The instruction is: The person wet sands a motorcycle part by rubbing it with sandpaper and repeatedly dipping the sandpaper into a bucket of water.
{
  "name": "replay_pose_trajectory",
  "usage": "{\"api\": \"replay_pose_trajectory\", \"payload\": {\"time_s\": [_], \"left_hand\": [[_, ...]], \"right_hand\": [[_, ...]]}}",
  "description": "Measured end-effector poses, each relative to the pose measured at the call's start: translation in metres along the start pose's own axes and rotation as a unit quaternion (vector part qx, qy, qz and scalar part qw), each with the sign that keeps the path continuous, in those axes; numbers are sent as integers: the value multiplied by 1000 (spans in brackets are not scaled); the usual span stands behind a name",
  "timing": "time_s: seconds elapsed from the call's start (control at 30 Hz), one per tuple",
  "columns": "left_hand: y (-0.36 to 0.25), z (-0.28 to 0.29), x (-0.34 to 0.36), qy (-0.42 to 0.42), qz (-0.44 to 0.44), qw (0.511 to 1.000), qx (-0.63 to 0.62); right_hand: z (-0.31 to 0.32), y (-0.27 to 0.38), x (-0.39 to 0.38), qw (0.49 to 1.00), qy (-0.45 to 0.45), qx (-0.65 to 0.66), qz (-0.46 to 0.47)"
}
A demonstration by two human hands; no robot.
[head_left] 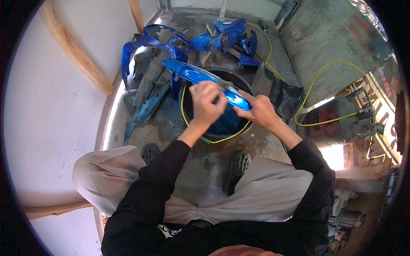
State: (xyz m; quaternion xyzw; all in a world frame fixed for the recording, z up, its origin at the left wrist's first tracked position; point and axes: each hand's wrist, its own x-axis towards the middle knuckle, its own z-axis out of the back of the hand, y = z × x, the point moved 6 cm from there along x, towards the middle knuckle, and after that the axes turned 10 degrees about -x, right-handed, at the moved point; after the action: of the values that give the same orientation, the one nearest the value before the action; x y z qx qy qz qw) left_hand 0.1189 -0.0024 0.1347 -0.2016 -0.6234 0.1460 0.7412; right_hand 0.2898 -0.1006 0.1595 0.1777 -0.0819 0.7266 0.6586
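Note:
A long, glossy blue plastic body panel with white marks (191, 74) slants over a round dark tub (244, 81). My right hand (261, 112) grips the panel's near right end, thumb on top. My left hand (206, 101) is closed against the panel's middle, its fingers curled. A small greyish patch (225, 84) shows beside those fingertips; whether it is a held piece or part of the panel's surface I cannot make out. Bluish liquid (224, 124) shows inside the tub below.
Blue body panels (222, 36) lie beyond the tub, with more blue and dark panels (149, 42) to its left. Dark plastic pieces (287, 96) lie to its right. A yellow hose (319, 73) runs to a dark tank (333, 119). A white wall (64, 115) stands left.

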Motion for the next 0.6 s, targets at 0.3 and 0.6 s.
{"api": "replay_pose_trajectory", "payload": {"time_s": [0.3,0.6], "left_hand": [[87,55,9,-30,46,986,158],[-24,-2,-8,48,-14,996,-70]], "right_hand": [[3,16,10,1000,19,-16,5],[2,2,2,1000,13,-13,-2]]}}
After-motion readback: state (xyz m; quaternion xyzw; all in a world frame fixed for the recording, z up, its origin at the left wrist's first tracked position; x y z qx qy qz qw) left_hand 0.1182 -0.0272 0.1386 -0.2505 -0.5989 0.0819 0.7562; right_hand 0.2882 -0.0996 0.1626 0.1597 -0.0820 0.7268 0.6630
